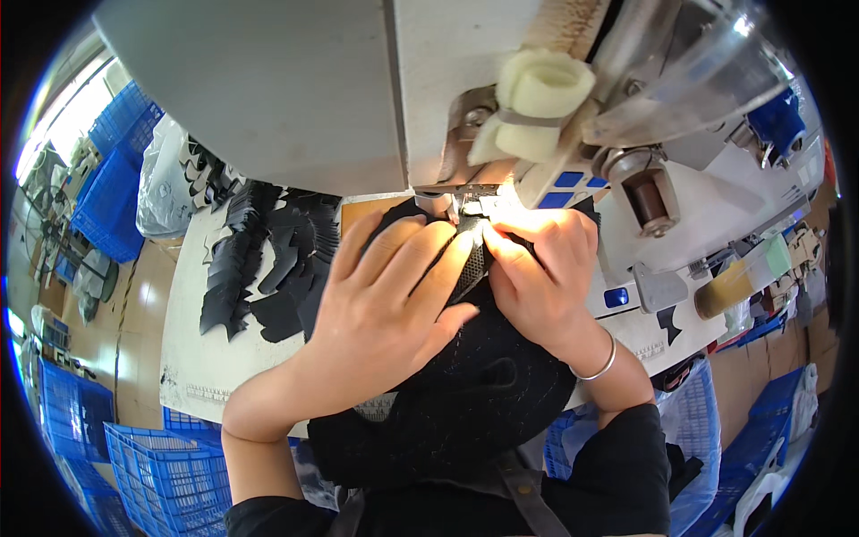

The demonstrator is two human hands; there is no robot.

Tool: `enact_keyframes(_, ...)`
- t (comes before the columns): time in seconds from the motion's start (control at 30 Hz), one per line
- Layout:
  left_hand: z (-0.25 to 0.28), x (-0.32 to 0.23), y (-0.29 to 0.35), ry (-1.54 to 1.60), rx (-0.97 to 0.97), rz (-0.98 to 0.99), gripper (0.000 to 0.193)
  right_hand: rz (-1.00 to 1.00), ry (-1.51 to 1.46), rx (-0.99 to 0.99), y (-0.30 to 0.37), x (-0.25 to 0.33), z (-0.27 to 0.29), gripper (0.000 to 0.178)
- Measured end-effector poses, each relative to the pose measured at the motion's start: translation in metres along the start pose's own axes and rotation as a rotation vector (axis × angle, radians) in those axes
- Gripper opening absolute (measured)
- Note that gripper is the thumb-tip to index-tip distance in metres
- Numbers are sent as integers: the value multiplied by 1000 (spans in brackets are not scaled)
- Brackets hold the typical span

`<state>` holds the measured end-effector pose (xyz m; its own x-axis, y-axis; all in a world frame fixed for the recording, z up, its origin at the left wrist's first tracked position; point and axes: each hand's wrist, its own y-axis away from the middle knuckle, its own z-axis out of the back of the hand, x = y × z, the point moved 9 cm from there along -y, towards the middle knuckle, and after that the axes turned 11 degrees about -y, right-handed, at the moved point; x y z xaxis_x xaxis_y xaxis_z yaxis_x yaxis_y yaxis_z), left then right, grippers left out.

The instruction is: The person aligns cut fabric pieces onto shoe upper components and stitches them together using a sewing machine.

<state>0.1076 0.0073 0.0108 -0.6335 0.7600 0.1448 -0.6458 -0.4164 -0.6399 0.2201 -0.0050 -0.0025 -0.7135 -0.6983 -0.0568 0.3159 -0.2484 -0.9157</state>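
Note:
A black fabric piece (465,394) drapes from the sewing machine (304,89) down over the table edge toward my lap. My left hand (385,286) lies on it with fingers stretched toward the presser foot (455,208), thumb apart. Beside the left fingertips runs a grey mesh-patterned strip (472,273). My right hand (544,273), with a bracelet on its wrist, pinches the fabric edge between thumb and forefinger just right of the foot. Bright lamp light washes out the spot, so the needle and seam are hard to make out.
Stacks of black cut pieces (237,259) lie on the white table (192,349) to the left. A brown thread spool (649,199) and a yellowish foam roll (541,94) sit on the machine's right. Blue crates (170,474) stand below on the left.

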Motion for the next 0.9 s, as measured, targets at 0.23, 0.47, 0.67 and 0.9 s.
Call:
enact_keyframes(0.23, -7, 6, 6, -19, -51, 37, 41, 60, 115, -25, 4, 11, -7, 22)
enact_keyframes(0.47, -12, 12, 9, -39, -96, 12, 46, 176, 152, -5, -3, 28, -9, 17)
enact_keyframes(0.67, -12, 19, 8, -10, -153, 34, 40, 229, 212, 81, -4, 42, -15, 14)
enact_keyframes(0.9, -9, 26, 4, -15, -240, 17, 29, 350, 356, 131, -2, 56, -33, 19)
